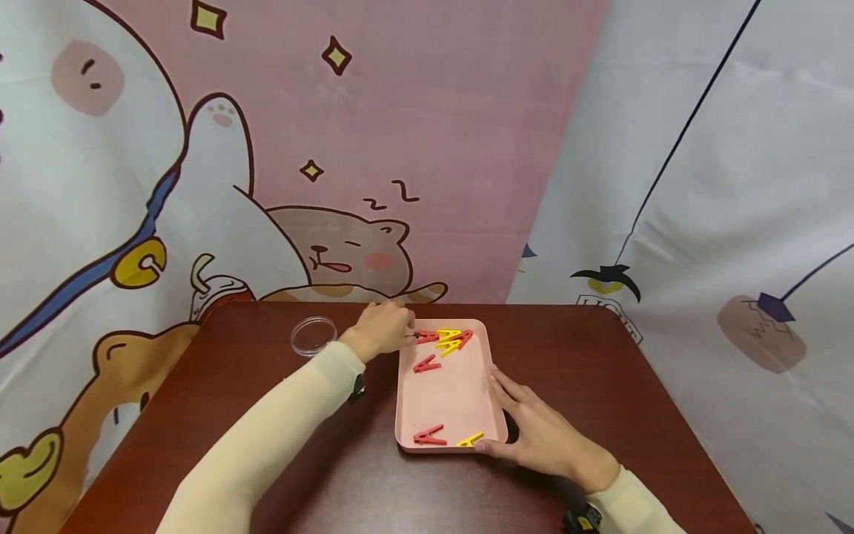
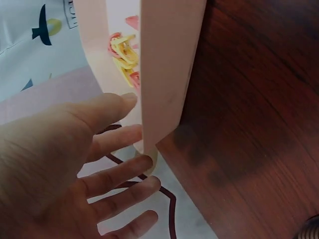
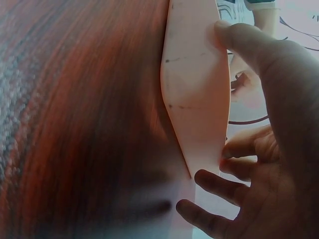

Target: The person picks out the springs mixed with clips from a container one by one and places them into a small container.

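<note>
A pink tray lies on the table with several red and yellow clothespins in it. A red clothespin and a yellow clothespin are in the cluster at its far end. Lower down is another red clothespin; a red one and a yellow one lie at the near edge. My left hand is at the far left corner, thumb and fingers apart at the rim in the left wrist view. With spread thumb and fingers, my right hand holds the tray's near right side.
A clear round dish sits on the brown table, left of the tray. Behind the table hangs a cloth printed with cartoon animals. Dark bands are worn on both wrists.
</note>
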Tool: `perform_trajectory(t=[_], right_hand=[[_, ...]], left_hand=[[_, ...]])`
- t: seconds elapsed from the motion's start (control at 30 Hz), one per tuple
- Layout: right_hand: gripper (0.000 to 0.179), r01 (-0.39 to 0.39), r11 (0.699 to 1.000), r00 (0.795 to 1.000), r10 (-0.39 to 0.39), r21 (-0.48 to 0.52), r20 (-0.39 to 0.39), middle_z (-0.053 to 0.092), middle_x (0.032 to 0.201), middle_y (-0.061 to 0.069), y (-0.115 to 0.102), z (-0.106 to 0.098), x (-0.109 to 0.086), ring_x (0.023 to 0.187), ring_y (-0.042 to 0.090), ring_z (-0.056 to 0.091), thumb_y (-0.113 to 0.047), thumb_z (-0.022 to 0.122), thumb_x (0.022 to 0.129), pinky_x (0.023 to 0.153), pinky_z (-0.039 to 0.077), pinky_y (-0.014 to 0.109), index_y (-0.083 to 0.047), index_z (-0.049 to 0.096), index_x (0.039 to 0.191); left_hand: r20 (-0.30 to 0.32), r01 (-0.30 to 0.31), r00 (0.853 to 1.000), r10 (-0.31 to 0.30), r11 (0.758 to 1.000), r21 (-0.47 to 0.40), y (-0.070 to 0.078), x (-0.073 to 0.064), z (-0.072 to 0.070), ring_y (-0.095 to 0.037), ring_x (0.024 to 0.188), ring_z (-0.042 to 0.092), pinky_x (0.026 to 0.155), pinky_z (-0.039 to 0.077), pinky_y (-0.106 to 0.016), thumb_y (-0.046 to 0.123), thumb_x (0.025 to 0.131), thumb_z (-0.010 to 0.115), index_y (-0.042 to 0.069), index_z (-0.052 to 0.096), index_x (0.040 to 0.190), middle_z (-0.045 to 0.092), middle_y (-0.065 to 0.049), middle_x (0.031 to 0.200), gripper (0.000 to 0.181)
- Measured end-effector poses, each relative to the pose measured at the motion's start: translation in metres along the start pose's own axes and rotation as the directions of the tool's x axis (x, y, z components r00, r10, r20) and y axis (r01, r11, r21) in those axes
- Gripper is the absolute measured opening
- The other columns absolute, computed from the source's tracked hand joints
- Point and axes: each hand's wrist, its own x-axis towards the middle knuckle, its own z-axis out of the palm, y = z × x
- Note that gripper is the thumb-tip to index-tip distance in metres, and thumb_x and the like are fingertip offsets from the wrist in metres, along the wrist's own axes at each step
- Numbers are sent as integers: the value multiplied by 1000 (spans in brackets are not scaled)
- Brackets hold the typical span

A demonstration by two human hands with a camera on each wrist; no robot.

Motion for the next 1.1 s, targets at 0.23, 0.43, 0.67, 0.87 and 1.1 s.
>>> perform_trajectory(t=[0.23, 0.43, 0.67, 0.87, 1.1], right_hand=[[129, 1, 1000, 1000, -1, -2, 9, 27, 195, 10, 0, -2, 0, 167, 42, 51, -90, 78, 91, 120, 61, 61, -8, 36, 183], [129, 1, 1000, 1000, -1, 4, 11, 26, 196, 9, 0, -3, 1, 167, 42, 51, -90, 77, 91, 119, 61, 63, -9, 35, 183], [128, 7, 1000, 1000, -7, -1, 5, 26, 196, 9, 2, -1, 1, 166, 41, 52, -88, 79, 92, 120, 61, 62, -9, 35, 183], [128, 5, 1000, 1000, -5, -2, 6, 26, 196, 9, 0, -1, 1, 166, 41, 52, -87, 79, 92, 119, 61, 61, -9, 35, 183], [129, 12, 1000, 1000, -13, -27, -15, 29, 195, 10, 0, -1, 1, 165, 40, 53, -90, 77, 92, 119, 61, 60, -7, 37, 182]], left_hand=[[102, 28, 994, -32, 999, 47, 1, 6, 7, -35, 130, 69, 117, 55, -62, 32, 107, 87, 15, 87, 122, 78, -10, 130, 23], [115, 11, 993, -16, 999, 38, 2, 9, 13, -32, 119, 67, 109, 55, -56, 30, 103, 91, 18, 84, 102, 75, -6, 118, 14], [106, -9, 994, 4, 999, 42, 4, 9, 18, -31, 115, 67, 104, 54, -54, 30, 101, 93, 19, 78, 89, 74, -6, 115, 22], [96, 0, 995, -6, 998, 61, 7, 6, 17, -29, 113, 67, 102, 54, -51, 31, 102, 92, 19, 76, 87, 73, -6, 116, 24], [76, 8, 997, -12, 998, 57, 5, 5, 17, -31, 118, 68, 108, 57, -55, 31, 102, 92, 19, 78, 88, 72, -8, 124, 24]])
